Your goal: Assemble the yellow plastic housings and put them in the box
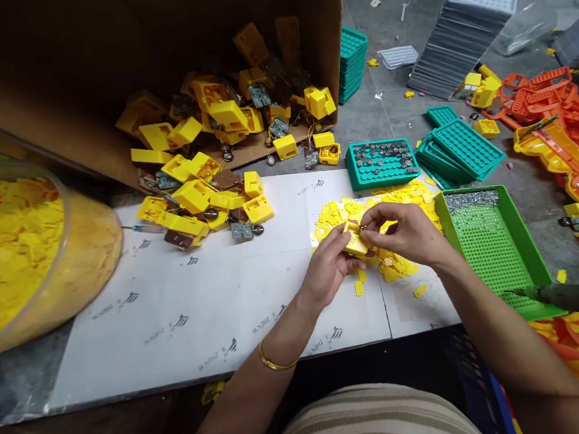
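Note:
My left hand, a gold bangle at its wrist, is closed round a small yellow plastic housing with a patch of little holes. Against the upper edge of that housing, my right hand pinches a small dark metallic part; its exact kind is too small to make out. Under and around both hands lies a spread of flat yellow plastic pieces. Just behind them stands a teal tray with several small round metal parts in its pockets.
A cardboard box spills yellow housings with wired parts. Left stands a tub of yellow pieces. To the right are a green basket with screws, a dark tool above it, teal trays and orange parts.

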Available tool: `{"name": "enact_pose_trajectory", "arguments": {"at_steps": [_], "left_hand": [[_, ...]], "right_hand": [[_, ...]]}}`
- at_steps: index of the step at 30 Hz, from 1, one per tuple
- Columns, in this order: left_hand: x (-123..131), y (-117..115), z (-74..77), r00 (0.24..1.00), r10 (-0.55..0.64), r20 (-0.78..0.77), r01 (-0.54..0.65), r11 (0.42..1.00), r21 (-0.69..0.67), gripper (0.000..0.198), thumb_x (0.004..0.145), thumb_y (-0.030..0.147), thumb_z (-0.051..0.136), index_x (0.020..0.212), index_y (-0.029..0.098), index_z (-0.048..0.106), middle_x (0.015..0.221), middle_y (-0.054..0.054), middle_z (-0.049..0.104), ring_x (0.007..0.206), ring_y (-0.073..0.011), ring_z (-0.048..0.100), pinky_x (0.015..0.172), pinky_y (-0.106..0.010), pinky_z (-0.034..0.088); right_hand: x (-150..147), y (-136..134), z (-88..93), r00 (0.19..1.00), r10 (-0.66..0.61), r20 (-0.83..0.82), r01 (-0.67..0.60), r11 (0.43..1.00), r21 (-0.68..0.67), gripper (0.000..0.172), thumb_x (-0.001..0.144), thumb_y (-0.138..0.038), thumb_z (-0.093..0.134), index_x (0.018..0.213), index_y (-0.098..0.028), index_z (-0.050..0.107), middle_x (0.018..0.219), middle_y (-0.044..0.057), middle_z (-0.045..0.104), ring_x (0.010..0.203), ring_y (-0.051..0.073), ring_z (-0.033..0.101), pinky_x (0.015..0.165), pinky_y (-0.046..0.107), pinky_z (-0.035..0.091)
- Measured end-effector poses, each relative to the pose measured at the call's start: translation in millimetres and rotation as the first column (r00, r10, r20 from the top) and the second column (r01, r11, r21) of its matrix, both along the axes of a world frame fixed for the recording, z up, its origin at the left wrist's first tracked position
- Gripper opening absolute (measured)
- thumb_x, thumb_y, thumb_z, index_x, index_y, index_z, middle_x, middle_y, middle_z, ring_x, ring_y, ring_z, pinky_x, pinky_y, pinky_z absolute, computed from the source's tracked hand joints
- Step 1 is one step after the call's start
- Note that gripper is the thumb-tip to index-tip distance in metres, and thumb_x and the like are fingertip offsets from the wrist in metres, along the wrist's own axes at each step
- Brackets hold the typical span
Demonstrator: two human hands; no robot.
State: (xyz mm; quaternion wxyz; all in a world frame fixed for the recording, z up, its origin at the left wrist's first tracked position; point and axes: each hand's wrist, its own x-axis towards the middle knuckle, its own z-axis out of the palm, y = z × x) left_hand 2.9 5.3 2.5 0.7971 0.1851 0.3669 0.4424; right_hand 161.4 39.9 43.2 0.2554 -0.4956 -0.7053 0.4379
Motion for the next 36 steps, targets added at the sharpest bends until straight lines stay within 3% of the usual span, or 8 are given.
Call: {"name": "enact_pose_trajectory", "arguments": {"at_steps": [4, 9, 13, 15, 18, 22, 31, 36], "left_hand": [[-2.0, 0.9, -1.2, 0.996, -0.08, -0.025, 0.082, 0.995, 0.052, 0.03, 0.081, 0.043, 0.063, 0.091, 0.015, 0.061, 0.079, -0.003, 0.06, 0.065, -0.0112, 0.059, 0.047, -0.018, 0.042], [-1.7, 1.6, -6.1, 0.988, -0.123, -0.089, 0.123, 0.992, -0.005, 0.046, 0.075, 0.06, 0.062, 0.085, 0.015, 0.063, 0.07, -0.001, 0.058, 0.053, -0.0077, 0.053, 0.037, -0.015, 0.032], [-1.4, 1.8, -6.5, 0.974, -0.11, -0.196, 0.116, 0.993, 0.023, 0.058, 0.074, 0.069, 0.055, 0.083, 0.013, 0.064, 0.07, -0.004, 0.06, 0.055, -0.0095, 0.055, 0.037, -0.015, 0.035], [-1.8, 2.3, -6.0, 0.973, -0.11, -0.202, 0.117, 0.993, 0.024, 0.062, 0.074, 0.072, 0.053, 0.087, 0.013, 0.065, 0.074, -0.006, 0.063, 0.057, -0.0107, 0.057, 0.037, -0.016, 0.039], [-2.9, 3.1, -5.3, 0.975, -0.11, -0.191, 0.114, 0.993, 0.013, 0.064, 0.075, 0.072, 0.051, 0.096, 0.013, 0.066, 0.086, -0.009, 0.067, 0.059, -0.012, 0.061, 0.037, -0.017, 0.042], [-3.6, 3.2, -5.2, 0.97, -0.139, -0.199, 0.144, 0.989, 0.011, 0.067, 0.075, 0.073, 0.049, 0.098, 0.012, 0.066, 0.083, -0.01, 0.069, 0.06, -0.0137, 0.063, 0.035, -0.017, 0.042], [-2.7, 2.6, -4.2, 0.962, -0.144, -0.234, 0.154, 0.988, 0.026, 0.069, 0.073, 0.075, 0.049, 0.098, 0.013, 0.067, 0.082, -0.01, 0.07, 0.062, -0.0158, 0.065, 0.036, -0.018, 0.044], [-1.8, 1.3, -3.4, 0.946, -0.17, -0.276, 0.182, 0.983, 0.021, 0.069, 0.075, 0.074, 0.048, 0.098, 0.012, 0.067, 0.085, -0.011, 0.07, 0.058, -0.0128, 0.062, 0.037, -0.017, 0.044]], "right_hand": [[4.3, -0.4, 4.7, 0.998, 0.028, 0.048, -0.032, 0.996, 0.08, 0.006, 0.075, -0.018, 0.063, 0.081, -0.017, 0.063, 0.073, 0.0, 0.065, 0.066, 0.011, 0.059, 0.058, 0.022, 0.047], [2.6, -1.6, 11.3, 0.976, 0.076, 0.202, -0.102, 0.987, 0.124, 0.005, 0.078, -0.019, 0.061, 0.082, -0.018, 0.064, 0.076, 0.001, 0.066, 0.067, 0.012, 0.059, 0.06, 0.023, 0.044], [0.5, -3.3, 14.4, 0.907, 0.142, 0.395, -0.232, 0.954, 0.189, 0.01, 0.084, -0.019, 0.057, 0.082, -0.018, 0.067, 0.077, 0.003, 0.064, 0.066, 0.012, 0.057, 0.06, 0.025, 0.04], [1.8, -4.2, 15.2, 0.906, 0.156, 0.394, -0.263, 0.936, 0.234, 0.014, 0.087, -0.02, 0.055, 0.085, -0.018, 0.069, 0.079, 0.003, 0.065, 0.068, 0.013, 0.058, 0.061, 0.025, 0.04], [5.4, -5.8, 14.8, 0.958, 0.103, 0.268, -0.183, 0.938, 0.294, 0.014, 0.088, -0.021, 0.057, 0.091, -0.021, 0.071, 0.084, 0.003, 0.068, 0.073, 0.013, 0.061, 0.064, 0.025, 0.043], [5.4, -8.3, 10.2, 0.983, 0.011, 0.185, -0.067, 0.952, 0.299, 0.011, 0.086, -0.026, 0.061, 0.088, -0.022, 0.071, 0.088, 0.003, 0.069, 0.077, 0.015, 0.063, 0.065, 0.026, 0.047], [0.5, -9.3, 3.8, 0.972, 0.006, 0.236, -0.083, 0.944, 0.32, 0.012, 0.087, -0.026, 0.06, 0.084, -0.021, 0.07, 0.085, 0.003, 0.068, 0.077, 0.014, 0.062, 0.063, 0.025, 0.045], [2.5, -10.8, 6.2, 0.937, 0.007, 0.349, -0.11, 0.955, 0.276, 0.01, 0.084, -0.023, 0.062, 0.078, -0.02, 0.069, 0.081, 0.001, 0.066, 0.068, 0.012, 0.058, 0.06, 0.025, 0.041]]}}
